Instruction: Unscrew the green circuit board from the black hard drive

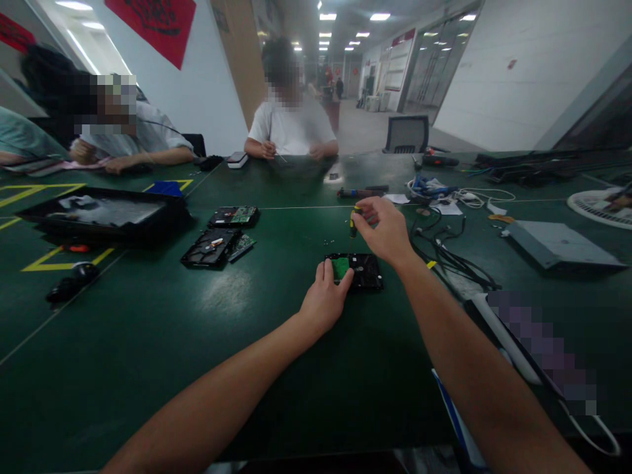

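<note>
- Okay, right hand (385, 230): what's it got?
- Thumb and fingers closed on the yellow-black handle of a screwdriver (352, 222), held upright. Shaft is thin and faint below the fingertips; can't tell if the tip touches anything.
- And the hard drive (368, 271)?
- Flat on the table (345, 395), under the left fingers, just below and nearer than the right ones. Left hand (328, 296) is spread: fingers on the drive's left part, thumb beside its green board (340, 266). Hand covers the near left corner.
- Anything else near the fingers?
- Tiny bright specks just beyond the left fingertips, too small to identify. Two more drives (207, 249) well left of them, loose board (241, 248) beside the nearer one. Tangled cables (447, 253) right of the right hand, partly behind its wrist.
- Far side?
- Person (296, 125) beyond the right fingers, hazy, face pixelated, thin stick in one hand.
</note>
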